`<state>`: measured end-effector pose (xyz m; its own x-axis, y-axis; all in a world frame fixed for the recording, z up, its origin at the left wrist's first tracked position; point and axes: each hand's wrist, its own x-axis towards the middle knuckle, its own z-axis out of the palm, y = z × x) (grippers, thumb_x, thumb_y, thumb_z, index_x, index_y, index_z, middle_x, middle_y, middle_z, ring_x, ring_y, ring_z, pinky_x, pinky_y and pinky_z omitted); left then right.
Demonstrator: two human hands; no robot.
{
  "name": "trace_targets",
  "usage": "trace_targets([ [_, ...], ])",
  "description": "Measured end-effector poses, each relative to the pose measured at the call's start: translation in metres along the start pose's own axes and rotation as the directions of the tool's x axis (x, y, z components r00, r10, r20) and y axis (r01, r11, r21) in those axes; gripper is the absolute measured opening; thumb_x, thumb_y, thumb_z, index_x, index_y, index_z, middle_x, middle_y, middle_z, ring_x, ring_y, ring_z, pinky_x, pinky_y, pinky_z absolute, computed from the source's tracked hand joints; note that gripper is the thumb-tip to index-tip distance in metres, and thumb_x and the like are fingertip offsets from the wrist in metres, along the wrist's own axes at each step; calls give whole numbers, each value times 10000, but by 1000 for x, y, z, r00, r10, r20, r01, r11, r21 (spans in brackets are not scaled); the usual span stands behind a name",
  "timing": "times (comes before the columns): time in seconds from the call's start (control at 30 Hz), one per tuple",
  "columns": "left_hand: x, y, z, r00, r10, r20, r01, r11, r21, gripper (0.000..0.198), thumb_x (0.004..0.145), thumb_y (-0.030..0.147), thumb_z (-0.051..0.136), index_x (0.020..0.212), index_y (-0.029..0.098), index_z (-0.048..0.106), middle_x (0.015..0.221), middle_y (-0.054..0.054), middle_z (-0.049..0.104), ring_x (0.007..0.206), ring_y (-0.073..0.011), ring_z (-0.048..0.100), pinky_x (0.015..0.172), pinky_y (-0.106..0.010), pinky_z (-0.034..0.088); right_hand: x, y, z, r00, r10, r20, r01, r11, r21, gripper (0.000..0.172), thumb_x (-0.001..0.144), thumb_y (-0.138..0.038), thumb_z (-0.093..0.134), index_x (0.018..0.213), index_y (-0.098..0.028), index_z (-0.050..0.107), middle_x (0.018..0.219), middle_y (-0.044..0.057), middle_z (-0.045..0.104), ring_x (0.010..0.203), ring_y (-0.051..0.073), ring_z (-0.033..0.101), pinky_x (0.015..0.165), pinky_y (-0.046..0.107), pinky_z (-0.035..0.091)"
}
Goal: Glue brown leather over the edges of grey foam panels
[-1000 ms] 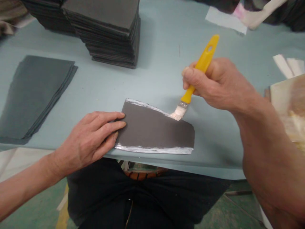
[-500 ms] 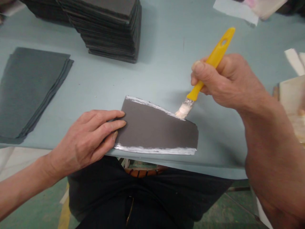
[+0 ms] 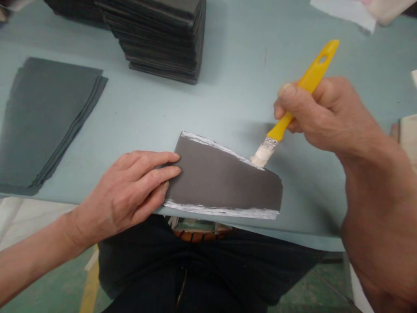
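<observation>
A dark grey tapered panel [image 3: 224, 176] lies flat near the front edge of the table. White paste runs in a strip along its near edge and along most of its far edge. My left hand [image 3: 137, 187] lies on the panel's left end, fingers stretched out and pressing it down. My right hand [image 3: 319, 111] is closed round the yellow handle of a paintbrush [image 3: 276, 126]. The brush is tilted, and its white-coated bristles touch the panel's far edge, right of the middle.
A tall stack of dark sheets [image 3: 166, 48] stands at the back. Several dark green-grey pieces [image 3: 52, 117] lie fanned at the left. White paper [image 3: 348, 15] lies at the back right, and a pale block-like object [image 3: 408, 139] is at the right edge of view.
The brush has moved slightly right along the panel's far edge, lengthening the white strip. My left hand stays on the panel. The whole view has shifted a little.
</observation>
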<state>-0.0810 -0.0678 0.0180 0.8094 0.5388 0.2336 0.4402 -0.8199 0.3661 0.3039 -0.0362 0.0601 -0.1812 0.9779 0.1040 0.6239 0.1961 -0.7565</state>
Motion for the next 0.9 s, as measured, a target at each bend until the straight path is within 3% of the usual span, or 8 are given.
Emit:
trace_targets([
  [0.2, -1, -2, 1, 1000, 0, -13, 0, 1000, 5, 461, 1024, 165, 566, 1463, 305, 586, 1552, -77, 655, 1310, -302, 694, 1101, -505, 558, -10, -12, -6, 1000, 0, 11, 1, 997, -74, 512, 1112, -509, 584, 716, -201, 690, 541, -55, 471, 501, 66, 413, 481, 267, 293],
  [0.53, -1, -3, 1, 1000, -21, -13, 21, 1000, 11, 515, 1021, 176, 558, 1498, 370, 549, 1553, -55, 659, 1308, -310, 702, 1097, -550, 571, -14, -17, -4, 1000, -3, -11, 2, 999, -41, 503, 1071, -586, 625, 702, -245, 627, 585, -21, 502, 576, 128, 460, 550, 312, 354],
  [0.77, 1, 0, -1, 1000, 5, -9, -4, 999, 39, 429, 1028, 128, 590, 1439, 253, 586, 1539, -112, 649, 1309, -300, 673, 1130, -512, 539, -21, -25, -8, 1000, -22, -9, 21, 998, -62, 486, 1057, -570, 646, 692, -250, 626, 610, -6, 542, 603, 147, 489, 602, 326, 409],
  [0.9, 3, 2, -1, 1000, -11, -15, 11, 1000, 19, 409, 1031, 128, 590, 1419, 255, 601, 1535, -96, 652, 1303, -293, 668, 1136, -500, 527, -31, -37, -13, 994, -59, -95, 55, 998, -39, 500, 1054, -592, 646, 684, -256, 628, 596, -18, 504, 554, 137, 456, 564, 341, 367],
])
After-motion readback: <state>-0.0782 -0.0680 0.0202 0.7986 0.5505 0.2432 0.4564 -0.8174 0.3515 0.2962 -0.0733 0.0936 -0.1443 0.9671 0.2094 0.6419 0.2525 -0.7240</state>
